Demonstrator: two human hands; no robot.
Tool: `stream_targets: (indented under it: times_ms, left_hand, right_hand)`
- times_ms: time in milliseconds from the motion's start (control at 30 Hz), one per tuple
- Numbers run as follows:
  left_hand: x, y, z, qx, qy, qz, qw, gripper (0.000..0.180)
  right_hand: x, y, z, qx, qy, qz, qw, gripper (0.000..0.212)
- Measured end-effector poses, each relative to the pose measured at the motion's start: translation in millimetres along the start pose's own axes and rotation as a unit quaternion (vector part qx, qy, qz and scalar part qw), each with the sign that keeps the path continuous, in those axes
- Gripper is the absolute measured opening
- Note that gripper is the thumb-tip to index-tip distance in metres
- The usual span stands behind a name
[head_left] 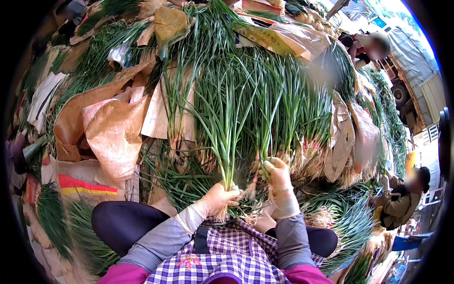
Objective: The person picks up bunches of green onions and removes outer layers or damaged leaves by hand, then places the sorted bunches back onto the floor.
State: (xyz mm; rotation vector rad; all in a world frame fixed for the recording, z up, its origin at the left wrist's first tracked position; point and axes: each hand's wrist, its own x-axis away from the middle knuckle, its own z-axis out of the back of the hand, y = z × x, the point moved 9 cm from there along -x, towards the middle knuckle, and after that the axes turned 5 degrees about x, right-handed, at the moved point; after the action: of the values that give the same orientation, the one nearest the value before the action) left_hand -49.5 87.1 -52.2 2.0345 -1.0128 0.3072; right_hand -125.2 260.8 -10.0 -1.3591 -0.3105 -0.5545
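checked apron = landmark. just past its far edge, my left hand is closed, fingers curled round the low stems of a leafy onion bunch; roots stick out below the fist. looks like i grip low because the stems are firm there and the long leaves can fan away from the apron. past the apron's right half, my right hand is nearly closed, thumb and fingers pinching some thin stalks near the root end; count hidden by leaves and fingers. roots between the hands are blurred.

farther ahead of the apron: onion row, roots my way, likely so root ends are easy to grab. ahead-left of the apron: crumpled brown sack. well right of the apron: co-worker. beyond, far ahead-right: covered truck.
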Motion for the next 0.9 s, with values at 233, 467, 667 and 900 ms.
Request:
stream_targets:
  times_ms: [233, 467, 667, 900]
  left_hand:
    - [-6.4, 4.8, -10.4, 0.032, 0.033, -0.042, 0.998, 0.011]
    - [-0.1, 14.6, -13.9, 0.075, 0.011, -0.049, 0.996, 0.012]
    - [-2.9, 10.5, -12.7, 0.062, 0.029, -0.045, 0.997, 0.009]
    - [6.5, 19.4, -0.8, -0.018, 0.071, -0.089, 0.993, 0.010]
  right_hand:
    - [24.4, 26.6, -44.1, -0.027, -0.026, 0.028, 0.999, 0.013]
    - [23.3, 28.5, -50.3, 0.060, 0.049, 0.125, 0.989, 0.014]
    - [1.6, 54.4, -9.4, -0.031, 0.122, 0.049, 0.991, 0.011]
    - [39.0, 39.2, -24.5, 0.398, -0.146, -0.063, 0.903, 0.047]
